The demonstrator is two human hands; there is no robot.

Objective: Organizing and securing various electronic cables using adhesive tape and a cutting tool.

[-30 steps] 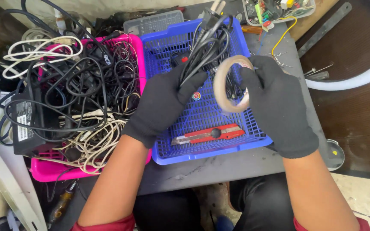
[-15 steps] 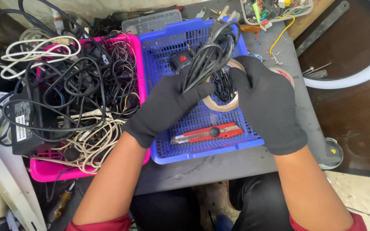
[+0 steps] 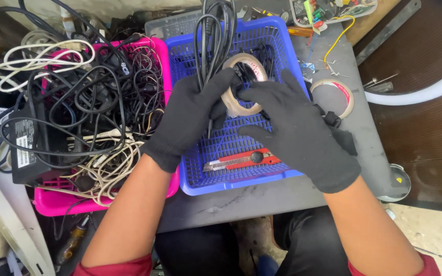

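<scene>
Both my hands wear black gloves and meet over a blue plastic basket (image 3: 241,181). My left hand (image 3: 193,115) grips a folded bundle of black cable (image 3: 213,36) that stands up out of the fist. My right hand (image 3: 297,135) holds a roll of clear tape (image 3: 241,84) against the bundle, fingers spread around the roll. A red utility knife (image 3: 241,160) lies in the basket below my hands.
A pink basket (image 3: 57,202) at the left is heaped with tangled black and white cables and a black power adapter (image 3: 24,148). A second tape roll (image 3: 333,97) lies on the grey table at the right. A tray of small parts (image 3: 328,10) sits at the back.
The tape roll moved from beside the cable bundle to against it. My hands have drawn together and the bundle now stands more upright.
</scene>
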